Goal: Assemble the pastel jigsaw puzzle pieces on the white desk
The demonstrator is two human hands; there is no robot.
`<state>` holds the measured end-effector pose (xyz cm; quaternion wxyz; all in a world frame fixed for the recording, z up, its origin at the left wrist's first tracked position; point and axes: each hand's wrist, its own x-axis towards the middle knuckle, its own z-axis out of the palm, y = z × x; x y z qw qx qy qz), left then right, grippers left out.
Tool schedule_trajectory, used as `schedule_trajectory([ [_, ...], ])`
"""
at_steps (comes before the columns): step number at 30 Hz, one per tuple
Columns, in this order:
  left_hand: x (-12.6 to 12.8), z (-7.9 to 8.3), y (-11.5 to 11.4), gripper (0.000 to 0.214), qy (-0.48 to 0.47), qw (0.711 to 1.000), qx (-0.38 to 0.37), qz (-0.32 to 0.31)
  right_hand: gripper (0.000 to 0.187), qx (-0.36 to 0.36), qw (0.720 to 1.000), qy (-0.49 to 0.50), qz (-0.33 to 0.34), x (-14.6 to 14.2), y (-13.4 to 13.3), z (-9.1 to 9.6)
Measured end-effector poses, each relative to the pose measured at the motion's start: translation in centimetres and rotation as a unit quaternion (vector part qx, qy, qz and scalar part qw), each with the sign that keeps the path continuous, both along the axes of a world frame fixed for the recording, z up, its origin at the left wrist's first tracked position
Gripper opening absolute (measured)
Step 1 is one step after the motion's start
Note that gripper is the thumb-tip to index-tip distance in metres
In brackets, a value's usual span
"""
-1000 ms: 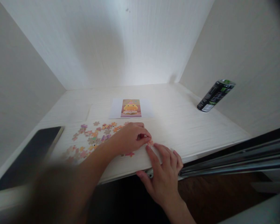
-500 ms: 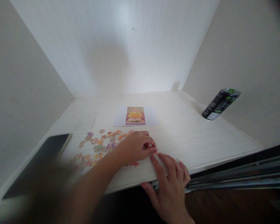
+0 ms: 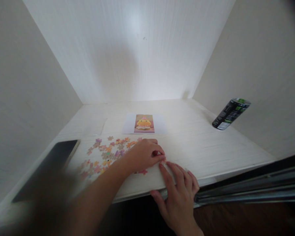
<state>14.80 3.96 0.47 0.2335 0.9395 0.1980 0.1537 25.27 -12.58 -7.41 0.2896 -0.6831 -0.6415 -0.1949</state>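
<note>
My left hand is closed in a pinch on a small pinkish jigsaw puzzle piece near the shelf's front edge. Its fingertips hide much of that piece. My right hand lies open, fingers stretched forward on the shelf top and thumb out over the edge. Its index fingertip touches the same piece from the near side. Loose puzzle pieces in orange, pink, purple and tan spread out left of my hands, partly covered by my left forearm. Beyond them lies a printed picture of a yellow figure on white paper.
A black energy drink can stands at the right, near the side wall. At the left is a dark flat tablet-like object, beside a clear plastic sheet or bag. White walls enclose the shelf at the back and both sides.
The view has shifted slightly. Both hands stay almost in place, with the fingertips still together at the small piece.
</note>
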Motion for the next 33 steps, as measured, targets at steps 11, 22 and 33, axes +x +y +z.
schedule_trajectory([
  [11,0.07,-0.05,0.15,0.015,-0.002,1.000,0.001,0.000,0.064,0.021,1.000,0.010,0.000,-0.08,0.25,-0.44],
  [22,0.02,0.10,0.10,0.015,-0.004,1.000,0.002,-0.006,0.062,0.034,0.999,0.012,-0.006,-0.13,0.36,-0.46],
  [33,0.04,0.25,0.19,0.015,-0.001,1.000,0.000,-0.010,0.059,0.032,0.999,0.011,-0.011,-0.25,0.44,-0.31],
])
